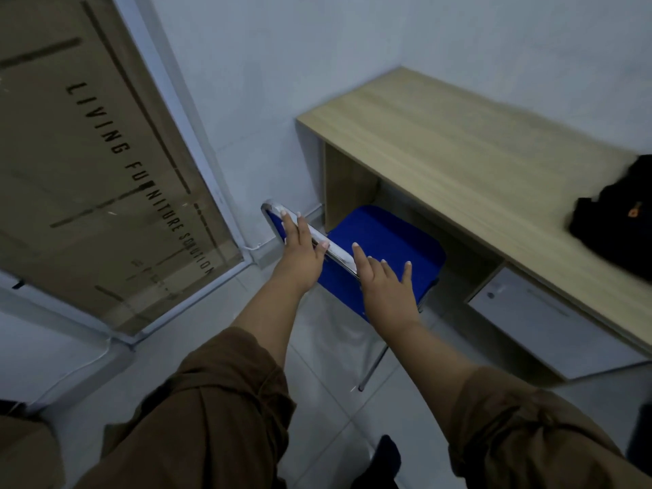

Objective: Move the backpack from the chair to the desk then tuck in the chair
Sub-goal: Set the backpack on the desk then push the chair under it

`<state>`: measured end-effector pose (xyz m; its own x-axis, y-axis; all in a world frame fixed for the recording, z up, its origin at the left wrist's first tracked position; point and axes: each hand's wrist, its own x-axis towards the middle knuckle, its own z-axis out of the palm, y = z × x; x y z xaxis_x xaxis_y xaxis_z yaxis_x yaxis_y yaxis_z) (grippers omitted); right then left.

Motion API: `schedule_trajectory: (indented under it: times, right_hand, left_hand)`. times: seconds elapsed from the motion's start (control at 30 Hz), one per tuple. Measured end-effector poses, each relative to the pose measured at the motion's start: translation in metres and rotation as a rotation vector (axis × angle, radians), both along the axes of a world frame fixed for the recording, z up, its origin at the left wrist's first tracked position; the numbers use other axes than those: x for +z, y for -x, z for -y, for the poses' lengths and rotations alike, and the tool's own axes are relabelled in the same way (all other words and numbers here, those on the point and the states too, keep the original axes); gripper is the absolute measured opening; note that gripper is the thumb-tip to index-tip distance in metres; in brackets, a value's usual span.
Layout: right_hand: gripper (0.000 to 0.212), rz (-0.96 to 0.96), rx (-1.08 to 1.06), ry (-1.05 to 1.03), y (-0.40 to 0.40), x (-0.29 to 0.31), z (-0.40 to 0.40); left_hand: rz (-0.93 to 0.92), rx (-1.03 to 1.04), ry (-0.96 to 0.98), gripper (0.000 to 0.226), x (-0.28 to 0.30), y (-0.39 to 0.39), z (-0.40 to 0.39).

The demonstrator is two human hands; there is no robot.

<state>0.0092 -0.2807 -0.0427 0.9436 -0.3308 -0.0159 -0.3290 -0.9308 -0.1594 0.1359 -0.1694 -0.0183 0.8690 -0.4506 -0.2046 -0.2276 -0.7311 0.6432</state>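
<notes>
The backpack [615,220] already lies on the bench [458,150], near its right end and close to the front edge, so I judge the first half of the job done and the chair [384,241] is what remains. I have both hands at the chair's metal top rail [317,241] because that is the part that lets me steer the whole frame straight. My left hand [300,252] lies flat along the rail with fingers stretched out, not clenched, pressing more than gripping. My right hand [384,280] is spread open over the rail's near end and the blue seat, fingers splayed, holding nothing that I can see. The seat's far part already sits under the bench, in the open bay between the left side panel and the grey drawer unit [550,322], while one metal leg [370,368] stands out on the tiled floor. I judge the push should go straight in, since a skewed chair could knock the drawer unit.
</notes>
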Motion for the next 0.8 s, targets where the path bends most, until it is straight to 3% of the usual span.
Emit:
schedule_trajectory:
  times: [0.23,0.47,0.63,0.8]
  right_hand:
    - [0.08,0.079,0.043,0.198,-0.013,-0.007,0.053]
    - [0.087,0.107,0.424,0.578,-0.023,-0.005,0.068]
    - [0.085,0.112,0.566,0.633,-0.028,-0.006,0.084]
    - [0.094,0.1,0.597,0.551,-0.038,-0.005,0.092]
  left_hand:
    - [0.038,-0.049,0.013,0.076,-0.005,-0.014,0.043]
    - [0.252,-0.051,-0.157,0.065,-0.013,-0.021,0.039]
    - [0.06,0.03,0.04,0.078,-0.013,-0.047,0.04]
    - [-0.025,0.038,0.098,0.084,-0.008,-0.061,0.05]
